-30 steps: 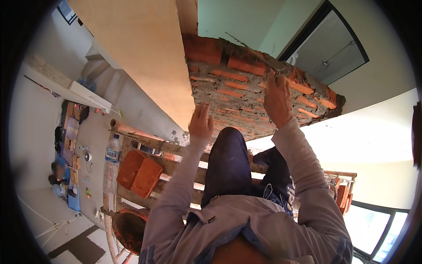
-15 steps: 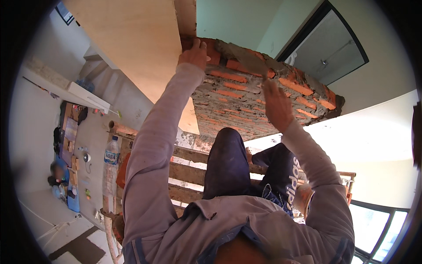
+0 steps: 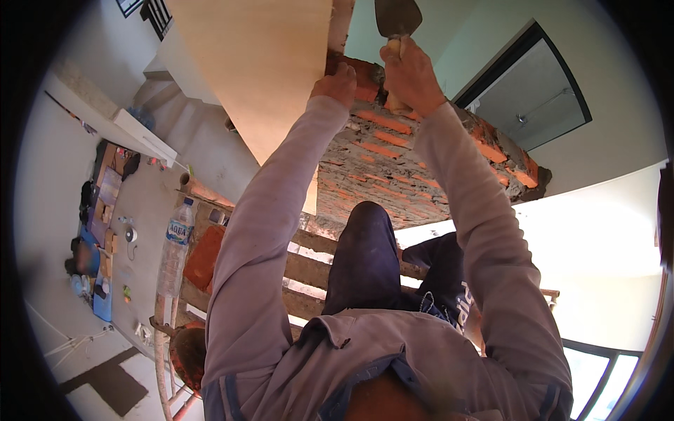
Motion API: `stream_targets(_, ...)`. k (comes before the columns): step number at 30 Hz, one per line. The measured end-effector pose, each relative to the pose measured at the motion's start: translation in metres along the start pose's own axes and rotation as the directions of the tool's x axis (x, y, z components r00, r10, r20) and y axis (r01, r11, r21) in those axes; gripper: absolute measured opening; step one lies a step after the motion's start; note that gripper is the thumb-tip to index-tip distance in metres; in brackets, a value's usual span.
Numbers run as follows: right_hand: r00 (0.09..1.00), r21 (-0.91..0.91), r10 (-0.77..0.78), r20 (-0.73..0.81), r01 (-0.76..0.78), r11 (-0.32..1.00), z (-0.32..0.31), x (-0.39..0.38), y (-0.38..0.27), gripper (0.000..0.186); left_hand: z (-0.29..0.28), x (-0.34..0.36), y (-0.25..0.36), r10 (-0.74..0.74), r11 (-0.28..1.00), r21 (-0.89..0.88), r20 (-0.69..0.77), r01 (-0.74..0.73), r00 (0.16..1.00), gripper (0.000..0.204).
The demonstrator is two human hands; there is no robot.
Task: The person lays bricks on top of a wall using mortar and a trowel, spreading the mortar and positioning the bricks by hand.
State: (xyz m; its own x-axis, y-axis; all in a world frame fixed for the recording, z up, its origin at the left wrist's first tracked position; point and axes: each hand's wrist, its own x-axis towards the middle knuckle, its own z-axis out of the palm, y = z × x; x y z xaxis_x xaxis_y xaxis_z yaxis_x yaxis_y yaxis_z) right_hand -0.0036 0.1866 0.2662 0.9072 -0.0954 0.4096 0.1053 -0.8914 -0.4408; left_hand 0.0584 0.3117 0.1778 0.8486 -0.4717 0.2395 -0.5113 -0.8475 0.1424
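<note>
My left hand (image 3: 337, 85) rests with curled fingers on an orange brick (image 3: 364, 76) at the left end of the wall's top course, beside the pale board. Closed round a trowel's handle, my right hand (image 3: 413, 76) is just to the right of that brick. The trowel (image 3: 398, 17) has its grey blade pointing up and away from me, and its handle end comes out below my fist near the top course. I cannot tell whether the handle touches the brick. Below both hands spreads the brick wall (image 3: 379, 168), its joints smeared with grey mortar.
A tall pale board (image 3: 260, 63) stands left of the wall. Under my legs are scaffold planks (image 3: 309, 270), with a clear plastic bottle (image 3: 175, 245) and loose brick (image 3: 205, 258) at the left. The floor (image 3: 151, 274) lies far below. A dark-framed opening (image 3: 533, 91) is at right.
My right hand has moved left and up from the wall's middle towards my left hand, and the trowel blade now points upward. My left hand stays at the end brick while the view has shifted.
</note>
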Motion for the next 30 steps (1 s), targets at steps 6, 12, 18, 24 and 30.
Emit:
stream_targets(6,0.939,-0.121,-0.049,0.341,0.096,0.988,0.005,-0.003,-0.02,0.033,0.008,-0.005,-0.024,0.012,0.999,-0.042,-0.145,-0.019,0.989,0.025)
stream_targets(12,0.89,-0.272,-0.287,0.354,0.392,0.879,0.032,0.006,0.051,0.028,0.007,0.005,-0.002,0.011,0.996,-0.09,-0.04,-0.014,0.999,0.033)
stream_targets(18,0.976,-0.082,0.014,0.219,0.004,0.997,-0.047,-0.031,0.004,0.028,0.002,-0.006,-0.006,-0.006,1.0,-0.002,-0.039,0.006,0.999,0.035)
stream_targets(24,1.0,-0.228,-0.004,-0.025,-0.002,0.974,-0.019,-0.159,0.055,0.041,0.002,-0.003,-0.004,-0.019,0.999,-0.036,0.008,0.019,1.0,0.037)
stream_targets(30,0.965,-0.146,0.197,0.171,-0.172,0.974,0.027,-0.121,0.007,0.048,0.005,0.0,-0.012,0.038,0.999,-0.031,-0.058,-0.04,0.998,0.038)
